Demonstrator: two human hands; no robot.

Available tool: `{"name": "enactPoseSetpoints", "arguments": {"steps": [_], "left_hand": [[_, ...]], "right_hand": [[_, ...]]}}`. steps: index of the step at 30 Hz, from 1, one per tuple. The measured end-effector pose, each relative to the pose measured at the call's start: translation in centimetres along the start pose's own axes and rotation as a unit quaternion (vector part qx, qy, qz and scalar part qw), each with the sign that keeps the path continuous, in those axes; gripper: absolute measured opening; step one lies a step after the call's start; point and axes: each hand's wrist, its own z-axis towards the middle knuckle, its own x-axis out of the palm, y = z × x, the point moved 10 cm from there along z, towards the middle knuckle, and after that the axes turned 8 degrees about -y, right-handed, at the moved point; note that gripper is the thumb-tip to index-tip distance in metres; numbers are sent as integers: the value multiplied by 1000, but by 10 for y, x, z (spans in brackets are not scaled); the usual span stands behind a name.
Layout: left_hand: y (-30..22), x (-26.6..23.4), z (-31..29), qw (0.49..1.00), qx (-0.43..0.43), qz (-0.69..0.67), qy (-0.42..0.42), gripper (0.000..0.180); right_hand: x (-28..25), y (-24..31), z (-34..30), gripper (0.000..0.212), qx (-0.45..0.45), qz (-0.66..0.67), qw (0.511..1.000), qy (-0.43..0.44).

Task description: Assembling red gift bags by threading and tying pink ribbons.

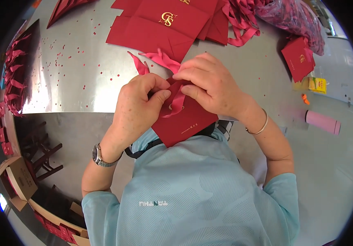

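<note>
A dark red paper bag [186,123] with gold print is held over the table's near edge, tilted against my front. My left hand [139,98] is closed at the bag's upper left rim, thumb and fingers pinched together. With fingertips together, my right hand [212,84] pinches a pink-red ribbon [178,102] at the rim's middle. One length of the ribbon hangs down the bag's front. More ribbon ends lie on the table just beyond my hands. My fingers hide the spot where the ribbon meets the rim.
Flat red bags [156,30] are piled on the metal table [98,92], beside loose ribbons [242,20] and a plastic-wrapped bundle [293,20]. Small red dots litter the left side. Ribboned bags [16,78] line the left edge; a pink cylinder [323,122] is at right.
</note>
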Motion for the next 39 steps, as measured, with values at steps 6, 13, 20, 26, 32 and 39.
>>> {"name": "enactPoseSetpoints", "arguments": {"steps": [6, 13, 20, 26, 32, 39], "left_hand": [[-27, -10, 7, 988, 147, 49, 2, 16], [-36, -9, 9, 936, 282, 160, 135, 26], [-23, -28, 25, 927, 297, 230, 5, 17], [-53, -34, 13, 924, 317, 196, -80, 30], [-54, 9, -6, 957, 242, 162, 6, 11], [-49, 25, -3, 975, 195, 97, 53, 12]], "right_hand": [[2, -10, 0, 18, 47, 71, 996, 22], [3, -14, -10, 17, 66, 79, 995, 14], [8, -22, -22, 13, 135, 155, 978, 20], [9, -30, -28, 13, 161, 181, 970, 22], [6, -41, -31, 14, 231, 238, 943, 24], [19, -68, -7, 26, 328, 175, 915, 157]]}}
